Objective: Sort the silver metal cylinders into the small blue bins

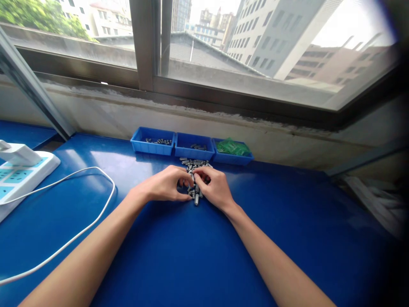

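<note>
A pile of small silvery metal parts (195, 163), some like short cylinders or bolts, lies on the blue tabletop just in front of the bins. My left hand (168, 184) curls around the pile's left side, thumb and forefinger apart, the thumb tip beside the parts. From the right, my right hand (214, 186) reaches in with thumb and fingers pinched at a small metal part (192, 175); the fingers partly cover it. Between the hands, a metal cylinder (196, 198) lies at the near end of the pile.
Three joined blue bins stand by the wall: the left bin (153, 148) has small metal pieces, the middle bin (194, 153) darker parts, the right bin (233, 159) green pieces (232, 147). At left are a white power strip (41, 164) and a looping white cable (110, 196).
</note>
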{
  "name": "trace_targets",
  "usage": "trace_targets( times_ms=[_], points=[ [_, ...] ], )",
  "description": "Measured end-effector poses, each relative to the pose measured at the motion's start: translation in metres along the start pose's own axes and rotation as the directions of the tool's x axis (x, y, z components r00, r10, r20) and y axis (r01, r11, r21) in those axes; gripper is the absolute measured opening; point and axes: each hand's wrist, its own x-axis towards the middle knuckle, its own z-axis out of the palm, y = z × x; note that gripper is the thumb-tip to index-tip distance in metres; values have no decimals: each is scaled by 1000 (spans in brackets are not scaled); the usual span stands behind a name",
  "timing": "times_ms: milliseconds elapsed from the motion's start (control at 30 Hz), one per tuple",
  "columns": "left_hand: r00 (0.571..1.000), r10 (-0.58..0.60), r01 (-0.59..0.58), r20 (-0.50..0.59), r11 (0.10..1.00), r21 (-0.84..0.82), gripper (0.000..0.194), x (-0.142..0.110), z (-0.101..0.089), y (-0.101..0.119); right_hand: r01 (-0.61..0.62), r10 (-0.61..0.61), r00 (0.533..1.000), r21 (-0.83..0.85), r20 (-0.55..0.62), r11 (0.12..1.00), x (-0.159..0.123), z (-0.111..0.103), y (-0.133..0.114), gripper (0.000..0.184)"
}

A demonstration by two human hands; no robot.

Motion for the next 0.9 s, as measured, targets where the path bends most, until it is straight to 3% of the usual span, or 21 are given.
trace_targets(
  times_ms=[133, 400, 500, 567, 633, 733, 900],
  points=[
    [1000, 26, -26, -3, 1000, 11, 19, 2, 3, 1, 4, -4, 1000, -4, -3, 1000, 0, 1, 0, 16],
    [993, -1, 11, -120, 997, 82, 38, -1, 3, -8, -2, 2, 1000, -10, 3, 1000, 0, 0, -1, 14],
    [989, -21, 24, -147, 999, 23, 34, -1, 3, -8, -1, 1, 1000, -12, -2, 1000, 0, 0, -1, 13],
    [977, -75, 50, -201, 991, -124, 28, 0, 2, -6, -1, 1, 1000, -11, 0, 1000, 0, 0, 0, 14],
    [954, -177, 82, -241, 930, -359, 26, 2, 1, -3, -1, 1, 1000, -12, 1, 1000, 0, 0, 0, 15],
    [906, -355, 123, -230, 742, -659, 36, 4, 0, -1, -2, 2, 1000, -13, -4, 1000, 0, 1, 1, 15],
    [840, -528, 140, -122, 429, -892, 36, 4, 2, -5, -2, 2, 1000, -9, 3, 1000, 0, 1, 3, 14]
  ],
)
